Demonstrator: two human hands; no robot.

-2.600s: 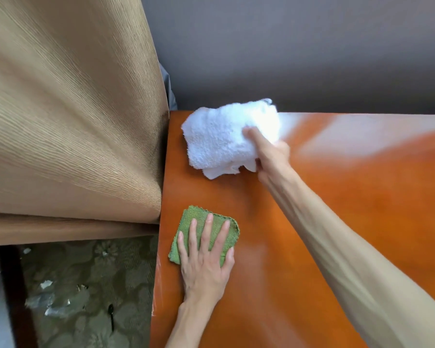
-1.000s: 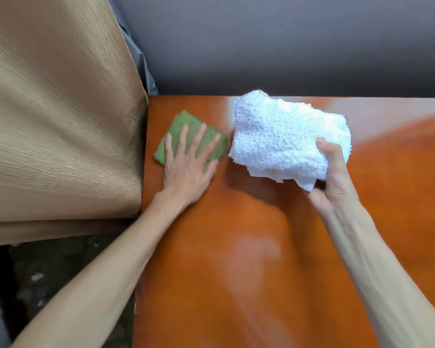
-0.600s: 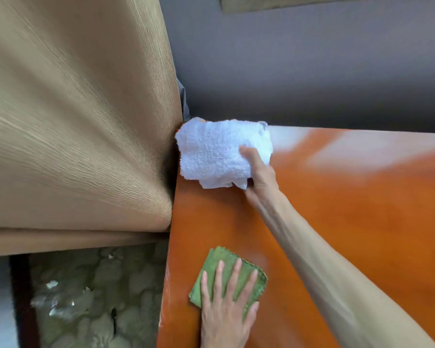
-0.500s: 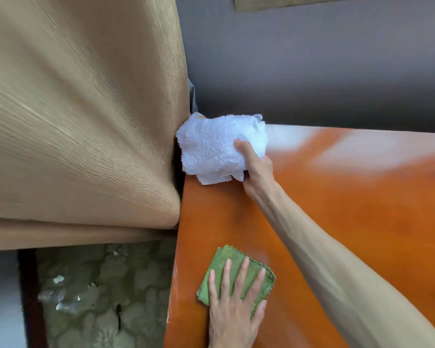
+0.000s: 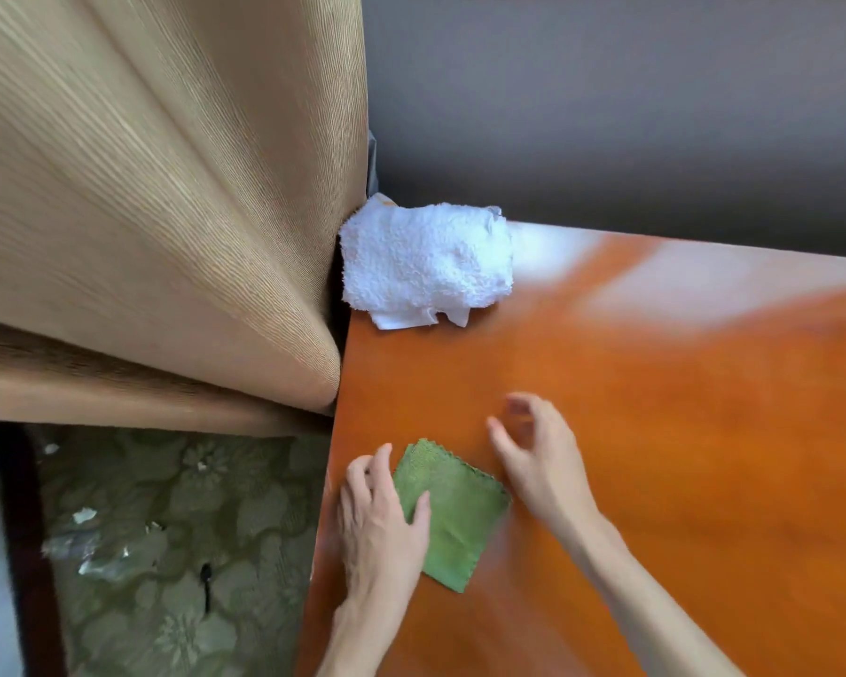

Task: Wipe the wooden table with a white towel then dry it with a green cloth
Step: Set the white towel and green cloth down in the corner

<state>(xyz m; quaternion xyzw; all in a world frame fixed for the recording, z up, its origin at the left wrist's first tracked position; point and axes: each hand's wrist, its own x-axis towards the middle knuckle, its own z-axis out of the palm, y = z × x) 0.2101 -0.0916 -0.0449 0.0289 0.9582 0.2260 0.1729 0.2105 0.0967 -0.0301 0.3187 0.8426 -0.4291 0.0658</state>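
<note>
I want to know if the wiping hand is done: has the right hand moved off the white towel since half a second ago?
Yes. The right hand has let go and come toward the near side of the table, beside the green cloth; the white towel lies at the far corner.

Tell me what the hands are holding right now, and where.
Nothing gripped. Left hand rests on the folded green cloth's left edge; right hand hovers empty.

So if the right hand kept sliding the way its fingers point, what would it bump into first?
Probably the white towel at the table's far corner. The right hand points up-left over bare wood, though how high it hovers is unclear.
</note>
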